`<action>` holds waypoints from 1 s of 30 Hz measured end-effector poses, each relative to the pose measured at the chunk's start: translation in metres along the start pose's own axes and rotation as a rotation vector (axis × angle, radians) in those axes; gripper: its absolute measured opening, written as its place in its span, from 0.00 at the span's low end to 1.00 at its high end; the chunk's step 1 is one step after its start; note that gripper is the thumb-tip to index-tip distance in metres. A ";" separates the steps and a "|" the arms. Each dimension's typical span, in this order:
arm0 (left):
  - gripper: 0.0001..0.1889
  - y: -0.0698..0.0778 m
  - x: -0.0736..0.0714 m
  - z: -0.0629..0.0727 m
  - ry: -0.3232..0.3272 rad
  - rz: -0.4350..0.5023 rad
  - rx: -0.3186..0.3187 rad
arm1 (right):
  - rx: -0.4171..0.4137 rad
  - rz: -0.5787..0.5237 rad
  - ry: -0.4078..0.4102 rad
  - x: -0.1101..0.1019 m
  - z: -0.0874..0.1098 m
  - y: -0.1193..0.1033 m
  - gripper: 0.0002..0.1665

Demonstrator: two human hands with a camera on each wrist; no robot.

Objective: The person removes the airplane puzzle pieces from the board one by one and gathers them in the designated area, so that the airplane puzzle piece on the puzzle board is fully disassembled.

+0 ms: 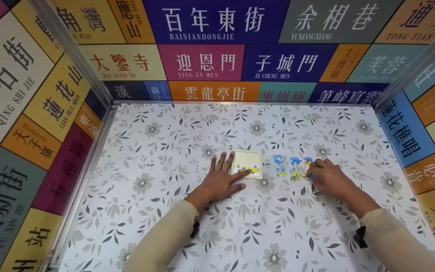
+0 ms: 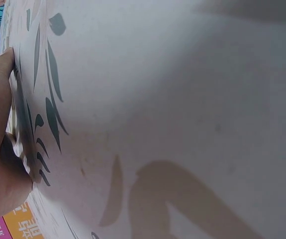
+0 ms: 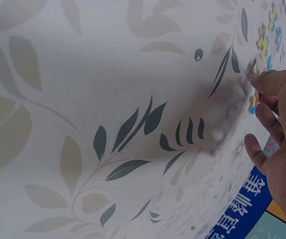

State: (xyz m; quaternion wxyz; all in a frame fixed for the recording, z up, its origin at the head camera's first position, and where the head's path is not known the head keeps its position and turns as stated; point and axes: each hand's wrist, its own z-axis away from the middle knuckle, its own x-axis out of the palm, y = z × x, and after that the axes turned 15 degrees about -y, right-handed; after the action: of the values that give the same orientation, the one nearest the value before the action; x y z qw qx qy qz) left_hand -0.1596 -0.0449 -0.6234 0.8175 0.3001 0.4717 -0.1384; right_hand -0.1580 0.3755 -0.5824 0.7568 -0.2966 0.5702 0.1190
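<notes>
My left hand (image 1: 219, 182) lies with its fingers spread at the left side of a small square puzzle tray (image 1: 248, 158). Its index finger reaches over the tray's lower part, touching a yellow-and-blue jigsaw piece (image 1: 254, 170). To the right of the tray, loose blue and yellow jigsaw pieces (image 1: 278, 160) lie in a loose group. At that group's right edge my right hand (image 1: 330, 179) has curled fingers and pinches a jigsaw piece, mostly hidden by the fingertips. The right wrist view shows the thumb and fingers (image 3: 269, 82) close to an orange-and-blue piece (image 3: 252, 105).
A white tablecloth with grey flowers (image 1: 157, 211) covers the table. Panels with printed street names (image 1: 202, 62) stand along the back and both sides. A metal edge strip (image 1: 85, 181) runs down the left side.
</notes>
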 end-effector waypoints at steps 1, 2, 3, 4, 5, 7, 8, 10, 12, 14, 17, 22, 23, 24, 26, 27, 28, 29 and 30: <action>0.31 0.000 0.000 0.000 -0.001 0.000 -0.001 | 0.008 0.002 -0.010 0.000 0.000 0.000 0.11; 0.31 0.000 0.000 0.000 -0.001 0.000 -0.002 | 0.016 0.002 -0.021 0.000 0.000 0.001 0.11; 0.31 0.000 0.000 0.000 -0.003 0.000 -0.002 | 0.022 0.000 -0.030 0.000 0.000 0.001 0.11; 0.31 0.001 0.000 0.000 -0.004 0.000 -0.003 | 0.026 0.002 -0.036 -0.001 0.000 0.001 0.11; 0.31 0.001 0.000 0.000 -0.004 0.001 -0.003 | 0.028 0.007 -0.040 -0.001 0.000 0.001 0.10; 0.31 0.001 0.000 0.001 -0.004 0.001 -0.004 | 0.025 0.016 -0.039 -0.002 -0.001 0.001 0.10; 0.31 0.001 -0.001 0.001 -0.003 0.000 -0.004 | 0.023 0.020 -0.036 -0.002 -0.001 0.001 0.10; 0.31 0.001 0.000 0.001 -0.002 -0.003 -0.006 | 0.019 0.027 -0.030 -0.002 -0.001 0.001 0.10; 0.31 0.001 0.000 0.001 -0.003 -0.004 -0.009 | 0.018 0.025 -0.029 -0.002 0.000 0.001 0.11; 0.31 0.002 0.000 0.000 -0.004 0.001 -0.011 | 0.020 0.019 -0.032 -0.002 -0.001 0.001 0.11; 0.31 0.002 0.000 0.001 -0.008 0.007 -0.013 | 0.024 0.009 -0.041 -0.003 -0.001 0.000 0.12; 0.30 0.003 -0.001 0.002 -0.010 0.010 -0.012 | 0.008 0.023 -0.037 -0.003 -0.001 0.000 0.13; 0.30 0.003 -0.001 0.002 -0.009 0.010 -0.011 | 0.000 0.025 -0.033 -0.003 -0.001 0.000 0.13; 0.31 0.003 -0.001 0.003 -0.009 0.010 -0.011 | -0.007 0.027 -0.030 -0.002 -0.001 0.000 0.14; 0.31 0.003 -0.002 0.003 -0.010 0.007 -0.012 | -0.019 0.031 -0.024 -0.002 -0.002 0.000 0.15; 0.31 0.003 -0.002 0.003 -0.009 0.005 -0.013 | -0.022 0.032 -0.023 -0.002 -0.002 0.000 0.15; 0.31 0.003 -0.003 0.003 -0.009 0.005 -0.012 | -0.019 0.030 -0.025 -0.002 -0.002 0.000 0.15; 0.31 0.004 -0.003 0.003 -0.009 0.005 -0.012 | -0.014 0.027 -0.027 -0.002 -0.002 0.000 0.16; 0.31 0.004 -0.003 0.003 -0.010 0.005 -0.012 | -0.010 0.026 -0.028 -0.001 -0.002 0.000 0.16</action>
State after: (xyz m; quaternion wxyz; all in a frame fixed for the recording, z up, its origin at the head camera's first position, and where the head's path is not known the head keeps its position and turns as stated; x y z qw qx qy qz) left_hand -0.1574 -0.0440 -0.6186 0.8218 0.2956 0.4679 -0.1352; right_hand -0.1600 0.3746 -0.5815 0.7615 -0.2911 0.5630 0.1356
